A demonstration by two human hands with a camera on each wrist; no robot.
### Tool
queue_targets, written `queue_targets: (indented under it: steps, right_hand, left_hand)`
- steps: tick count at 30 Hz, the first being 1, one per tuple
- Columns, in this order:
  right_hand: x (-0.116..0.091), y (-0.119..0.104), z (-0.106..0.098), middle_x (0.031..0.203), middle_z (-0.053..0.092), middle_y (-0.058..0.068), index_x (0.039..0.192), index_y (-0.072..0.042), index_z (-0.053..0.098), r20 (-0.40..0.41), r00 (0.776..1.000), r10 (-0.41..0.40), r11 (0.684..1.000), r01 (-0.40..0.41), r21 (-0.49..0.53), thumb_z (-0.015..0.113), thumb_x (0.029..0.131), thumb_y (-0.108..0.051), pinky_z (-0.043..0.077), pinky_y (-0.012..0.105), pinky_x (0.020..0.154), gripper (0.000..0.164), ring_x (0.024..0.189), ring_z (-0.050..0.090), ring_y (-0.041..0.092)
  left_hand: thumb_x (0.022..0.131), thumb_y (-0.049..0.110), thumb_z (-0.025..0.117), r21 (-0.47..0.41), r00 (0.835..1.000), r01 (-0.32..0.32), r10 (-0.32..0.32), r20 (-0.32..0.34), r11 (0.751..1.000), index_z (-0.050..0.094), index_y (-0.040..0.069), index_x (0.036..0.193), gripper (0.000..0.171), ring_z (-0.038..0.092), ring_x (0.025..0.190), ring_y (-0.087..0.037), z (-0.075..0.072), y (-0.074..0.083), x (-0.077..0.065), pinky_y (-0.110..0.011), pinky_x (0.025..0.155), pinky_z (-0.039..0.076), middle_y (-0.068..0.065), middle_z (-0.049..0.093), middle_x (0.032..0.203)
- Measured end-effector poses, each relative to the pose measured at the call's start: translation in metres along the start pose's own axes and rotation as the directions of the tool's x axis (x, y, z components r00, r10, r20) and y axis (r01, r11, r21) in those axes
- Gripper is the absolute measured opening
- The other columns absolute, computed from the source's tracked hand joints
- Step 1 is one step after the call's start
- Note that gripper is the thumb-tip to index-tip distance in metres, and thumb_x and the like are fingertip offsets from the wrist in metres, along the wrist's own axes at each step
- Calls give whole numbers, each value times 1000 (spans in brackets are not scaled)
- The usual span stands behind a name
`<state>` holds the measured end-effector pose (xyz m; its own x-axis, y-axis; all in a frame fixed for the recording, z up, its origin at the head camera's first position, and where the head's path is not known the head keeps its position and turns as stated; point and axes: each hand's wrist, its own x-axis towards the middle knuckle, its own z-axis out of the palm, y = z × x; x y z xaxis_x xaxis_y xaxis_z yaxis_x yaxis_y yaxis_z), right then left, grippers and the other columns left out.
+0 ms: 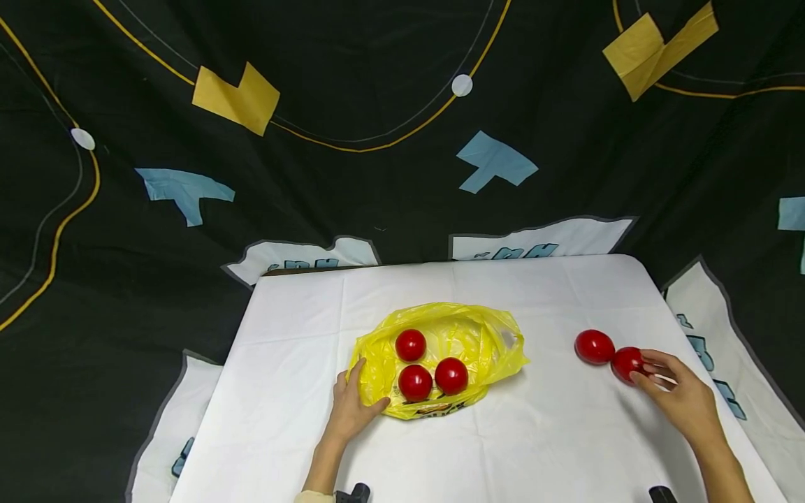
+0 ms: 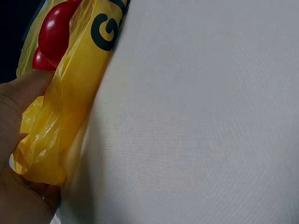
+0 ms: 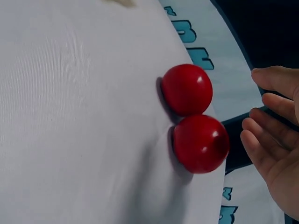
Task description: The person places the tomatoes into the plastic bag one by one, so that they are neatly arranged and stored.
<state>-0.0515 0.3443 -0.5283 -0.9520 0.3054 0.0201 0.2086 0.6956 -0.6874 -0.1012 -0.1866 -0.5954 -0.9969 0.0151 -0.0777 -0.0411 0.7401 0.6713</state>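
At left hand (image 1: 351, 409), foremost: clamped fingers (image 1: 356, 377) on yellow bag (image 1: 484, 349), three red balls (image 1: 415, 383) inside | at right hand (image 1: 684, 399): held fingers (image 3: 276, 80) apart by outer ball (image 1: 625, 365) on table (image 1: 541, 433) | likely called for even cupping, neighbouring ball (image 1: 594, 347) undisturbed

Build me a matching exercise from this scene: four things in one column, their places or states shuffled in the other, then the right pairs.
1. Left hand
2. Right hand
3. Three red balls
4. Two red balls

A. Inside the yellow bag
B. Side by side on the white table
C. At the bag's edge
D. Open, holding nothing

Pairs: 1-C; 2-D; 3-A; 4-B
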Motion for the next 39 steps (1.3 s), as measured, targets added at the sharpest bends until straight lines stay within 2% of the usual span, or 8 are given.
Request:
queue_targets:
  steps: [3,6,13,16,22,27,32,39]
  right_hand:
    - [3,5,-1,122,54,27,131,-1,50,25,999,46,999,-45,-16,66,88,-38,42,5,61,59,106,53,37]
    - [6,9,-2,126,51,29,134,-1,47,47,995,84,996,-83,-25,65,89,-40,45,10,60,62,109,50,43]
    - [12,18,-3,128,46,33,136,2,43,29,991,129,992,-128,-8,65,89,-38,43,9,55,66,107,52,47]
    - [15,22,-3,130,43,34,138,2,39,38,987,154,988,-153,-9,63,89,-39,45,13,54,68,108,51,48]
    - [20,30,-2,132,40,35,139,4,36,58,980,188,982,-188,-17,61,90,-42,54,32,63,72,111,47,50]
    - [23,35,0,134,36,36,140,6,33,78,975,208,978,-207,-11,61,89,-45,50,49,76,77,115,42,51]
    - [25,42,5,137,33,35,142,6,28,108,964,242,970,-243,-1,63,87,-47,46,53,83,85,119,38,51]
    - [28,50,14,139,29,37,146,5,19,158,944,289,954,-298,35,64,85,-50,46,52,86,94,122,34,52]
  left_hand:
    - [71,33,81,0,1000,-1,1,-1,1000,30,11,147,94,39,113,-32,-1,1,1,-49,91,40,-18,35,126]
    - [71,33,81,2,1000,1,-1,0,1000,30,11,146,94,39,113,-32,-1,2,1,-49,91,40,-18,35,125]
    - [71,33,81,-4,1000,13,-13,-1,1000,30,11,146,93,38,114,-32,-2,3,2,-49,93,39,-17,35,126]
    - [71,33,81,-1,1000,15,-15,-2,1000,31,11,146,93,38,114,-32,-1,3,2,-49,93,39,-17,35,126]
    - [71,34,81,2,1000,13,-13,-4,1000,32,12,146,93,38,113,-31,-1,3,1,-49,92,40,-17,35,126]
    - [71,34,81,-6,1000,13,-13,-5,1000,32,11,146,92,38,113,-31,-1,3,0,-49,92,40,-17,35,126]
    - [71,34,82,-1,1000,-1,1,-11,1000,33,10,145,92,39,112,-31,0,2,-2,-49,92,40,-17,36,124]
    - [71,33,82,-10,1000,-15,15,-19,1000,33,10,145,92,39,113,-32,0,1,-3,-49,92,40,-17,36,125]
